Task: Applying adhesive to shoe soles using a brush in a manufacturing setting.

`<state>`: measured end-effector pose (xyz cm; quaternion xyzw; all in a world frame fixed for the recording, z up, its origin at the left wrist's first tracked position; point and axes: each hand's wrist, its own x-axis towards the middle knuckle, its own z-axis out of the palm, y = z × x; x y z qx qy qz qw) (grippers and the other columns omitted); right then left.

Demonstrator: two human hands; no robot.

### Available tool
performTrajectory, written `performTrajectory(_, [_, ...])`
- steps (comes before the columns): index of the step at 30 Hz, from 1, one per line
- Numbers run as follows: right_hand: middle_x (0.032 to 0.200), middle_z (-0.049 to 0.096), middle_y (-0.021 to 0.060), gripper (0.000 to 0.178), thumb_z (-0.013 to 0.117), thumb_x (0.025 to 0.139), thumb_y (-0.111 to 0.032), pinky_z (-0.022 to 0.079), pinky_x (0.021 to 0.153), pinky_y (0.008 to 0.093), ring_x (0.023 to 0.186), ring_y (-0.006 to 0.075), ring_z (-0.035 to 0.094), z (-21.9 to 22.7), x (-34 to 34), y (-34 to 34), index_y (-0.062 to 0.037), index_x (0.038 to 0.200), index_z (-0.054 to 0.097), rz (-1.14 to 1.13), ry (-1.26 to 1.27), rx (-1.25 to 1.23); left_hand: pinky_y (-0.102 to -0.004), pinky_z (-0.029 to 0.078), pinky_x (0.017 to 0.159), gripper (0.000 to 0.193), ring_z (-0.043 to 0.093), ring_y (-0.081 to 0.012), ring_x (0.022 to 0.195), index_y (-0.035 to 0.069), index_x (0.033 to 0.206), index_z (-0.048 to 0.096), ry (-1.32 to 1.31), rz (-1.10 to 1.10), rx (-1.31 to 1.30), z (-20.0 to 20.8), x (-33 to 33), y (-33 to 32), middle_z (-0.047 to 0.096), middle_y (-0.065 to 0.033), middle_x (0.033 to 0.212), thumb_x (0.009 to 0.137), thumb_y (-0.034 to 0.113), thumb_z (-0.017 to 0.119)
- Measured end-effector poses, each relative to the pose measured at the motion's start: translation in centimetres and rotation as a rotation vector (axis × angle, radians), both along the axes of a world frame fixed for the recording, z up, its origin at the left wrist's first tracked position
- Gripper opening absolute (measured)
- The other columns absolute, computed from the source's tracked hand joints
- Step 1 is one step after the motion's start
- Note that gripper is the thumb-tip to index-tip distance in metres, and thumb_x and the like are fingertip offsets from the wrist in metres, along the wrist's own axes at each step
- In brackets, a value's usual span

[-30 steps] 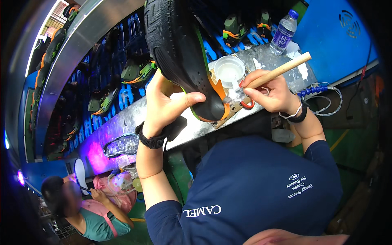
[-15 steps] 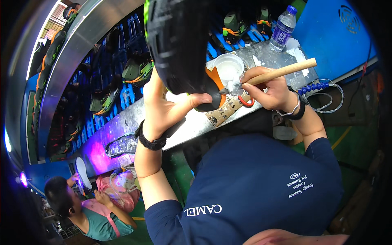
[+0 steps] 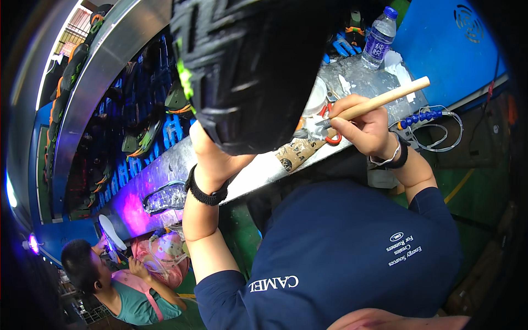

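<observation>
A shoe (image 3: 236, 82) with a black treaded sole and a bright green edge fills the upper middle, its sole facing me. My left hand (image 3: 212, 157) grips it from below; most of the fingers are hidden behind it. My right hand (image 3: 366, 126) pinches a brush (image 3: 385, 99) by its light wooden handle. White matter clings to the brush's bristle end, close to the shoe's right side. Behind the shoe, a white tub (image 3: 317, 98) is partly covered. Red scissor-like loops (image 3: 333, 138) lie under the brush tip, beside a piece of printed brown cardboard (image 3: 297, 154).
The worn metal bench (image 3: 242, 179) runs diagonally under my hands. A water bottle (image 3: 379, 38) stands at its far right, near a blue hose (image 3: 421, 118). Shoes on blue racks (image 3: 173, 129) fill the left. A co-worker (image 3: 118, 280) sits lower left with a shoe.
My left hand has tilted the shoe and brought it nearer and lower, so its sole now covers the orange-and-black part and much of the tub. My right hand has barely moved.
</observation>
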<state>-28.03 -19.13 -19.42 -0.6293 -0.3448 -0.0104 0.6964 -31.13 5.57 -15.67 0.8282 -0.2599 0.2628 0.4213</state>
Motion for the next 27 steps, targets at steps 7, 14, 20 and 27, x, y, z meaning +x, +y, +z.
performTrajectory(7, [0.072, 0.055, 0.0024, 0.007, 0.058, 0.076, 0.0, 0.035, 0.045, 0.0166, 0.052, 0.0023, 0.044, -0.7, 1.2, -0.6, 0.0027, 0.081, 0.056, -0.103, 0.002, -0.03, -0.026, 0.047, 0.065, 0.044, 0.061, -0.0168, 0.069, -0.002, 0.091, 0.056, -0.002, -0.087, -0.029, 1.1, 0.0, -0.8, 0.063, -0.0095, 0.081, 0.056, 0.011, 0.079])
performTrajectory(14, [0.076, 0.055, 0.0036, 0.008, 0.058, 0.074, 0.004, 0.035, 0.047, 0.017, 0.055, 0.0036, 0.045, -0.9, 1.9, -0.6, 0.0033, 0.081, 0.056, -0.197, -0.291, -0.032, -0.0266, 0.048, 0.071, 0.053, 0.06, -0.0144, 0.078, -0.003, 0.102, 0.049, 0.219, -0.119, -0.222, 1.4, 0.6, -1.3, 0.061, -0.0095, 0.087, 0.059, 0.008, 0.078])
performTrajectory(20, [0.084, 0.055, 0.0098, 0.016, 0.053, 0.076, 0.007, 0.042, 0.057, 0.0209, 0.065, 0.0098, 0.053, -0.5, 1.7, -1.2, 0.0048, 0.091, 0.053, 0.012, -0.176, -0.154, -0.0291, 0.048, 0.075, 0.051, 0.059, -0.0183, 0.083, -0.003, 0.107, 0.044, 0.381, -0.236, -0.371, 1.2, 1.2, -1.4, 0.059, -0.0115, 0.093, 0.065, 0.002, 0.072])
performTrajectory(27, [0.085, 0.057, 0.012, 0.009, 0.056, 0.073, 0.007, 0.043, 0.06, 0.0232, 0.071, 0.0147, 0.054, 0.2, 2.6, -0.9, 0.0044, 0.082, 0.057, -0.1, -0.295, -0.119, -0.0306, 0.047, 0.077, 0.052, 0.057, -0.0177, 0.087, -0.002, 0.112, 0.043, 0.508, -0.207, -0.483, 0.4, 1.7, -1.8, 0.058, -0.0123, 0.096, 0.068, 0.005, 0.07])
